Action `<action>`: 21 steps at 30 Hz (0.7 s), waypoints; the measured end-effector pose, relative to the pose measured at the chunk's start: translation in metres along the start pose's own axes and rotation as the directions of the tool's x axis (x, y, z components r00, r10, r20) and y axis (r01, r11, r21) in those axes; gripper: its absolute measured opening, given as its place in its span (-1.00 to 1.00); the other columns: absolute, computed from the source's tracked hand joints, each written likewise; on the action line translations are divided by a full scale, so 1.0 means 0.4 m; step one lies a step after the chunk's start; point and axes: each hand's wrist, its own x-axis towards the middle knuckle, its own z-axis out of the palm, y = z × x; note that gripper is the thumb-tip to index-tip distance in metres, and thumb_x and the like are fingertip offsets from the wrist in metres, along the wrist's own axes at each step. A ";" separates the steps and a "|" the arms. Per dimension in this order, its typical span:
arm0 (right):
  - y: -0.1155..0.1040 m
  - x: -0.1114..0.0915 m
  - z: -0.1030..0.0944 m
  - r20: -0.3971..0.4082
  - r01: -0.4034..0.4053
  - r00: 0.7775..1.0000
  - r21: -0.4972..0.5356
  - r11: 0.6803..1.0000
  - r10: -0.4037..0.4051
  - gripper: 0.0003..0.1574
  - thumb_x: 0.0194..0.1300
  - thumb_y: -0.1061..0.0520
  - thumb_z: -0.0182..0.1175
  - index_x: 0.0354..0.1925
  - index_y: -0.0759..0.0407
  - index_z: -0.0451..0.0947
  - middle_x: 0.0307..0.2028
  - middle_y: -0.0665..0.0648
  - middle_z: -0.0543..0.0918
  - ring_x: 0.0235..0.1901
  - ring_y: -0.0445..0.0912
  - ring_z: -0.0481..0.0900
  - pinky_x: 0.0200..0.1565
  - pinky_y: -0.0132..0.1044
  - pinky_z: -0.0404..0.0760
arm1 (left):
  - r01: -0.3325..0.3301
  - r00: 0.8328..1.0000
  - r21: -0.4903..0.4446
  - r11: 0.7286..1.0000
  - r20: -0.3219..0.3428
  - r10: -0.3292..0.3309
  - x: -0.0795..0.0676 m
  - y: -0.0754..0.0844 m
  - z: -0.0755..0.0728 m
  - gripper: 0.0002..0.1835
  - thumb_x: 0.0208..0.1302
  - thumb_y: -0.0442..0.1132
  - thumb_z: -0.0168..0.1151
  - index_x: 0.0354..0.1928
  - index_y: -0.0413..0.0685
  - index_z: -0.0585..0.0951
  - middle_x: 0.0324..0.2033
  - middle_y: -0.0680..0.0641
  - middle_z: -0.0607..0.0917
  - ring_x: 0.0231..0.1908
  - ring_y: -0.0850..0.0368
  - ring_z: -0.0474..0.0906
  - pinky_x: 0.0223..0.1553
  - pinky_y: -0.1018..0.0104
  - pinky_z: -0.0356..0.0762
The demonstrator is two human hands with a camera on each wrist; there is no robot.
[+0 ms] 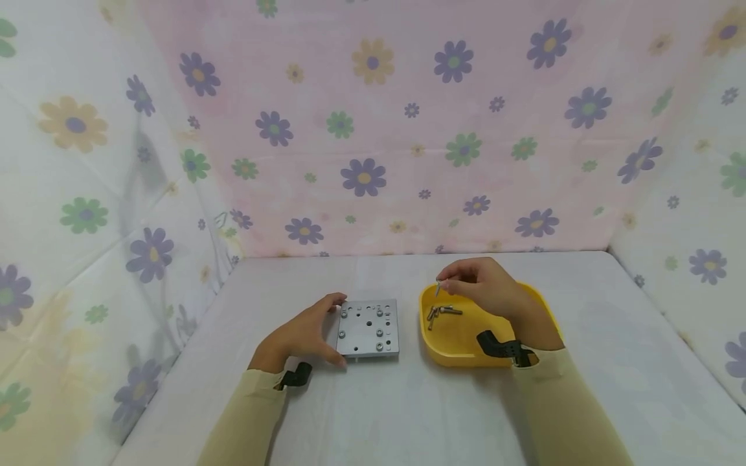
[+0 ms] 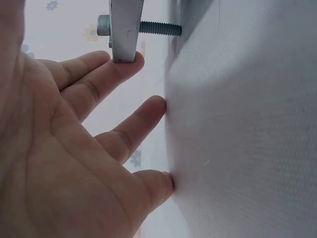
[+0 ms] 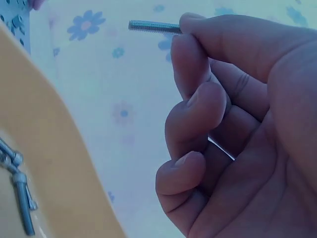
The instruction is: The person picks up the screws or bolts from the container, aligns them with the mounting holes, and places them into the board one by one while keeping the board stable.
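My left hand (image 1: 303,330) spans the left side of a silver metal plate (image 1: 368,310), thumb at the near corner and a fingertip at the far one. Several socket-head bolts sit in the plate's holes. In the left wrist view, a finger touches the plate's edge (image 2: 126,37), and a threaded shank (image 2: 161,28) sticks out underneath; two other fingertips reach the table. Above the yellow tray (image 1: 460,360), my right hand (image 1: 486,288) pinches a bolt (image 3: 153,27) between thumb and index finger, its threaded end showing and its head hidden. The other right fingers curl into the palm.
Several loose bolts (image 1: 443,311) lie inside the tray, toward its left side. The tray stands to the right of the plate on a white-covered table (image 1: 373,408). Flower-patterned cloth (image 1: 402,155) surrounds the table at the back and both sides.
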 end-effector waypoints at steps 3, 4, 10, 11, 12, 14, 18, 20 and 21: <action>-0.021 0.002 0.016 -0.001 0.007 1.000 0.000 1.000 -0.007 -0.67 0.44 -0.02 0.32 0.00 0.18 0.72 -0.24 0.14 0.73 -0.21 0.04 0.70 -0.10 -0.23 0.71 | 0.002 1.000 -0.010 1.000 0.008 -0.002 -0.001 0.000 -0.002 0.50 -0.55 0.13 0.84 0.59 0.18 0.17 0.50 0.07 0.35 0.50 -0.02 0.26 0.50 -0.15 0.19; -0.025 0.003 0.021 -0.003 0.006 1.000 0.002 1.000 -0.006 -0.69 0.44 -0.03 0.33 -0.01 0.15 0.72 -0.25 0.13 0.73 -0.21 0.04 0.71 -0.10 -0.23 0.71 | 0.003 1.000 -0.010 1.000 0.009 -0.002 -0.001 -0.001 -0.002 0.50 -0.55 0.13 0.84 0.59 0.19 0.17 0.50 0.08 0.35 0.50 -0.02 0.26 0.50 -0.14 0.19; -0.033 0.009 0.047 -0.047 -0.012 0.999 -0.002 1.000 0.011 -0.76 0.42 -0.07 0.34 -0.04 -0.02 0.73 -0.24 0.11 0.73 -0.24 0.05 0.67 -0.17 -0.26 0.71 | 0.024 1.000 0.001 1.000 0.006 -0.024 -0.001 -0.001 -0.001 0.51 -0.58 0.13 0.85 0.58 0.21 0.18 0.50 0.11 0.36 0.50 0.01 0.27 0.51 -0.12 0.19; -0.034 0.010 0.051 -0.053 -0.009 0.999 0.000 1.000 0.009 -0.75 0.42 -0.07 0.34 -0.03 -0.01 0.73 -0.23 0.10 0.74 -0.24 0.06 0.66 -0.17 -0.26 0.71 | 0.028 1.000 0.003 1.000 0.005 -0.028 -0.001 0.000 -0.001 0.51 -0.58 0.13 0.85 0.59 0.21 0.18 0.50 0.11 0.36 0.50 0.01 0.27 0.51 -0.13 0.20; -0.035 0.012 0.055 -0.060 -0.010 0.998 0.001 1.000 0.010 -0.74 0.41 -0.08 0.35 -0.03 -0.01 0.73 -0.23 0.09 0.74 -0.25 0.05 0.66 -0.18 -0.26 0.71 | 0.029 1.000 0.003 1.000 0.004 -0.029 -0.001 0.000 -0.001 0.51 -0.58 0.13 0.85 0.58 0.21 0.18 0.50 0.10 0.36 0.50 0.00 0.27 0.50 -0.14 0.20; -0.038 0.014 0.066 -0.068 -0.005 0.998 -0.001 1.000 0.005 -0.74 0.41 -0.09 0.35 -0.03 -0.03 0.73 -0.24 0.07 0.75 -0.26 0.05 0.65 -0.20 -0.26 0.70 | 0.031 0.999 0.003 0.999 0.003 -0.031 -0.002 0.000 -0.001 0.51 -0.58 0.14 0.85 0.58 0.20 0.18 0.50 0.09 0.35 0.50 -0.02 0.27 0.50 -0.16 0.20; -0.045 0.019 0.091 -0.063 -0.001 0.998 -0.011 1.000 0.000 -0.74 0.41 -0.13 0.35 -0.05 -0.07 0.73 -0.26 0.04 0.73 -0.29 0.08 0.61 -0.25 -0.25 0.67 | 0.031 1.000 -0.004 1.000 0.006 -0.031 -0.003 0.002 -0.001 0.51 -0.58 0.14 0.85 0.58 0.18 0.19 0.50 0.06 0.36 0.50 -0.05 0.26 0.50 -0.19 0.18; -0.047 0.020 0.103 -0.056 -0.003 0.998 -0.021 1.000 0.002 -0.75 0.41 -0.13 0.35 -0.07 -0.07 0.74 -0.28 0.04 0.71 -0.30 0.08 0.58 -0.29 -0.27 0.63 | 0.030 1.000 -0.006 1.000 0.008 -0.030 -0.003 0.003 -0.001 0.51 -0.58 0.14 0.85 0.58 0.17 0.19 0.50 0.05 0.36 0.51 -0.05 0.26 0.50 -0.20 0.17; -0.049 0.022 0.109 -0.049 0.002 0.999 -0.025 1.000 -0.004 -0.75 0.41 -0.12 0.34 -0.06 -0.05 0.74 -0.29 0.05 0.70 -0.31 0.08 0.57 -0.30 -0.27 0.62 | 0.030 1.000 -0.007 1.000 0.009 -0.030 -0.003 0.004 -0.001 0.51 -0.59 0.14 0.85 0.58 0.17 0.19 0.50 0.05 0.36 0.51 -0.05 0.26 0.50 -0.20 0.17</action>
